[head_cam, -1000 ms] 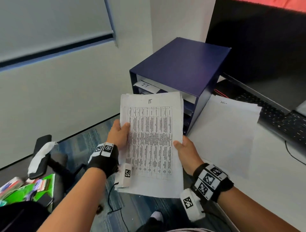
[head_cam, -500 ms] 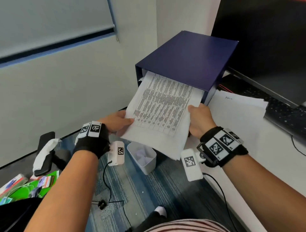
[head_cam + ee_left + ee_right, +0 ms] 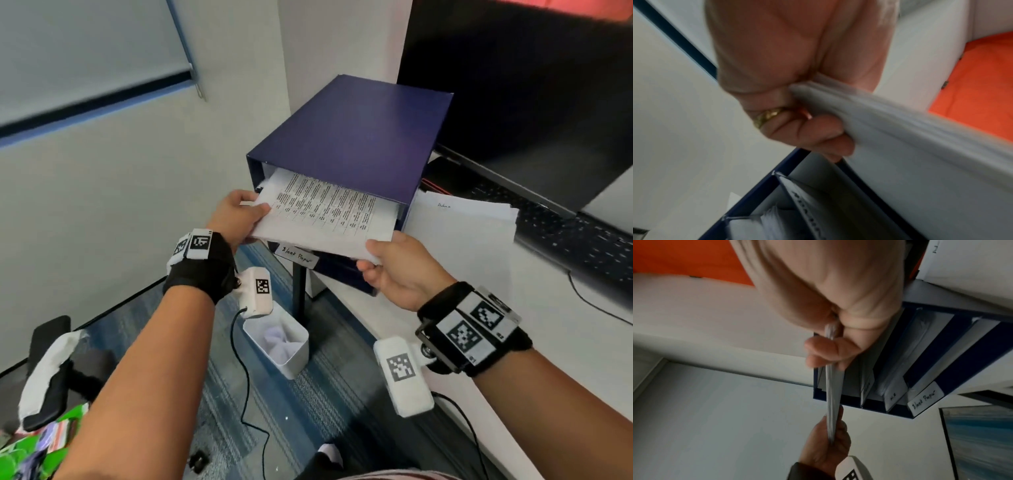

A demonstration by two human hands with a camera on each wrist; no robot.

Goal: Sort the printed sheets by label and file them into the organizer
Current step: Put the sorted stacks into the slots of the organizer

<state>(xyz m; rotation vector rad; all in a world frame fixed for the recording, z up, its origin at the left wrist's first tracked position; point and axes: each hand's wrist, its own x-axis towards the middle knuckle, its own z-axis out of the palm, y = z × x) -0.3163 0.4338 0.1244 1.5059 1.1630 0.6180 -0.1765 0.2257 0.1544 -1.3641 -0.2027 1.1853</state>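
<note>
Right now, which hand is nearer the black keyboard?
Right. The right hand grips the paper stack on the side toward the keyboard; the left hand grips its opposite edge, farther off.

Thin stack of white printed sheets [image 3: 325, 214], table of small text on the top page, lying nearly flat, far part slid into the top slot of a dark blue paper sorter [image 3: 352, 137], near edge jutting out in front

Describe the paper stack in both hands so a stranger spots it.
On the white desk stands a navy file organiser. The paper stack juts from its top slot, pinched by left hand and right hand. Unlike the plain sheets alongside, its top bears a printed table.
</note>
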